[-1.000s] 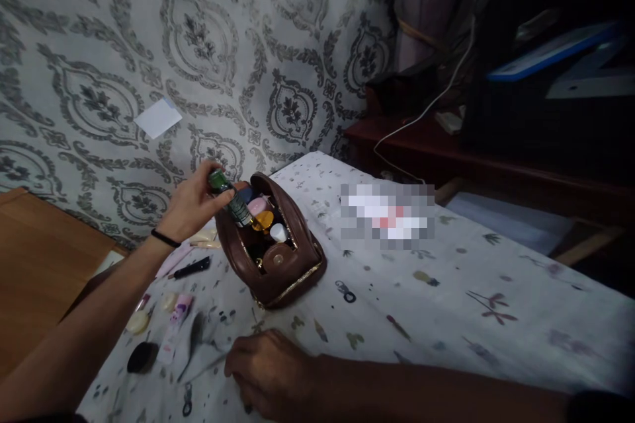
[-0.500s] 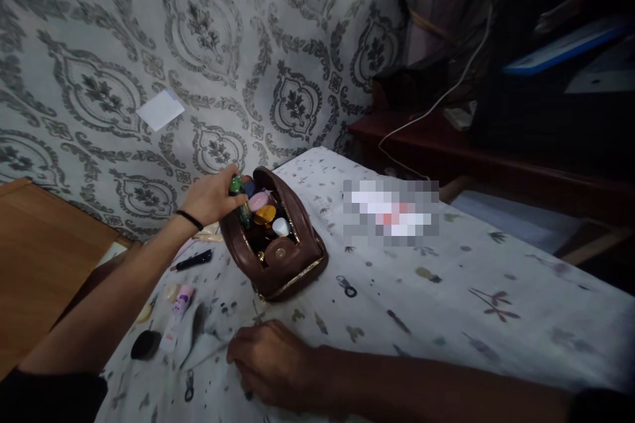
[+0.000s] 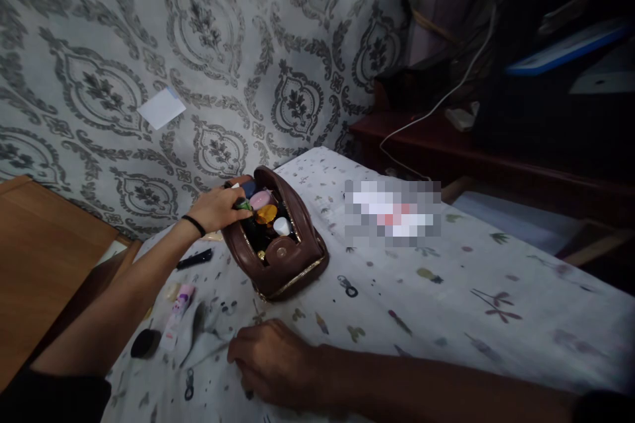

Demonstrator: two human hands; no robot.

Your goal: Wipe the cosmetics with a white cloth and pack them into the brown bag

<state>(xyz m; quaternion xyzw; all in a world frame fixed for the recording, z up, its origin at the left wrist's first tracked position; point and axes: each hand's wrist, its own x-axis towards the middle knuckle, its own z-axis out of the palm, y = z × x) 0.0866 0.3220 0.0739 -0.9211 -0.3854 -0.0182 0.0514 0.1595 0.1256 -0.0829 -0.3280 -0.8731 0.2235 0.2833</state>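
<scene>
A brown makeup bag [image 3: 297,271] lies unzipped on the patterned cloth. Several items fill it, among them a pink container [image 3: 260,199], a gold-coloured lid [image 3: 266,214] and a white cap [image 3: 282,227]. At the bag's left side, my left hand [image 3: 221,208] has its fingers closed around a small bottle with a green cap [image 3: 242,205]; the bottle's lower part is down in the opening. My right hand [image 3: 272,363] rests on the cloth in front of the bag, its fingers curled under, and whatever they might hold is hidden.
Left of the bag lie a dark slim tube [image 3: 195,259], a pink and white tube [image 3: 178,307] and a round black container [image 3: 145,344]. A blurred-out object [image 3: 391,213] is at the right. Behind it, a white cable [image 3: 436,104] hangs over a dark red table [image 3: 364,129].
My left hand has moved slightly down and right, lowering the green-capped bottle deeper into the bag. My right hand has stayed in place.
</scene>
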